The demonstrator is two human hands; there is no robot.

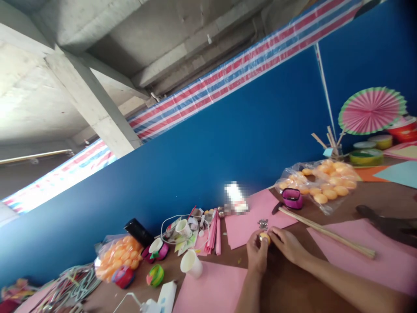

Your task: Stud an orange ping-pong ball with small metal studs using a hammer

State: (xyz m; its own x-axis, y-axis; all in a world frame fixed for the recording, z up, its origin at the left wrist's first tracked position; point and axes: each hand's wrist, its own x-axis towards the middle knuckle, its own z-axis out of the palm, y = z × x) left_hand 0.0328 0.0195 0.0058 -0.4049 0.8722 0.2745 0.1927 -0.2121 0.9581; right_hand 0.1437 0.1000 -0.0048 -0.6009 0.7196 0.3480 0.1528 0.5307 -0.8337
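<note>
My left hand point(256, 253) and my right hand point(288, 244) meet over the brown table point(286, 287), both closed around a small orange ball point(264, 238). The ball shows between my fingertips, just above a pink paper sheet point(247, 221). A small pile of metal bits point(262, 223) lies on that sheet right behind the ball. Two thin wooden sticks point(325, 232) lie to the right of my right hand.
A clear bag of orange balls point(321, 183) and a magenta tape dispenser point(292, 198) sit behind the sticks. Left are a white paper cup point(192, 263), another bag of orange balls point(117, 255) and cords. A pink paper fan point(371, 109) and dark scissors point(387, 222) are right.
</note>
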